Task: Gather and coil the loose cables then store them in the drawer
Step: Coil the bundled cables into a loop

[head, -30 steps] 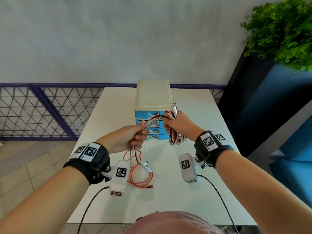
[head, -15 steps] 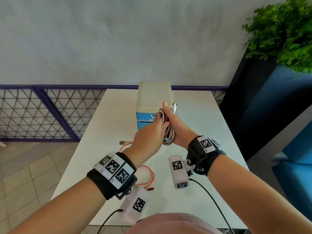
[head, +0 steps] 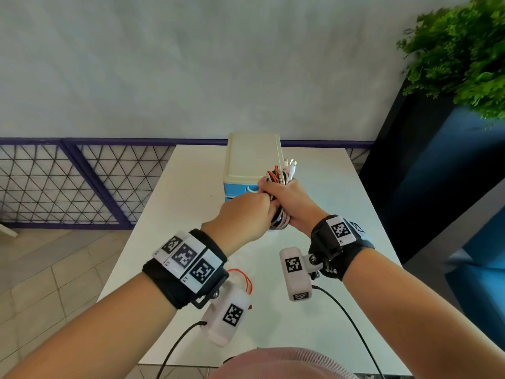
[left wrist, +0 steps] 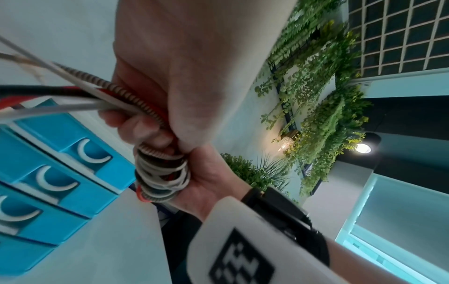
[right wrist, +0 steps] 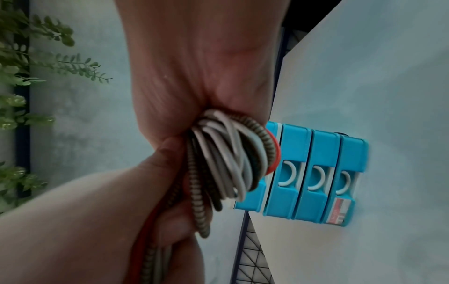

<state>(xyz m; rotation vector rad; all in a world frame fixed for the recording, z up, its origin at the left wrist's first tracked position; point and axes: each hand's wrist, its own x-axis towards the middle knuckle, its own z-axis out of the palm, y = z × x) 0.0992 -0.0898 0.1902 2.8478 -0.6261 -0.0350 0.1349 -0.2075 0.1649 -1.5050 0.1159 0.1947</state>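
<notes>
A coil of white, braided and red cables (head: 279, 178) is gripped in my right hand (head: 291, 199) above the table, in front of the drawer unit (head: 252, 160). White plugs stick out of the top of the coil. My left hand (head: 244, 214) is pressed against the right one and grips the loose strands (left wrist: 114, 90) that run into the coil (left wrist: 161, 176). In the right wrist view the coil (right wrist: 228, 161) hangs just before the blue drawer fronts (right wrist: 316, 173), which all look shut. A thin red cable (head: 246, 280) lies on the table under my left wrist.
The drawer unit has a cream top and several blue drawers (left wrist: 60, 173) and stands at the middle back of the white table (head: 328, 187). A dark planter with a green plant (head: 464, 64) stands to the right. A purple mesh railing (head: 82, 181) runs behind on the left.
My left hand rose from low left up to my right hand, drawing the hanging strands into the coil. The dangling cable ends left the table; the red cable stayed.
</notes>
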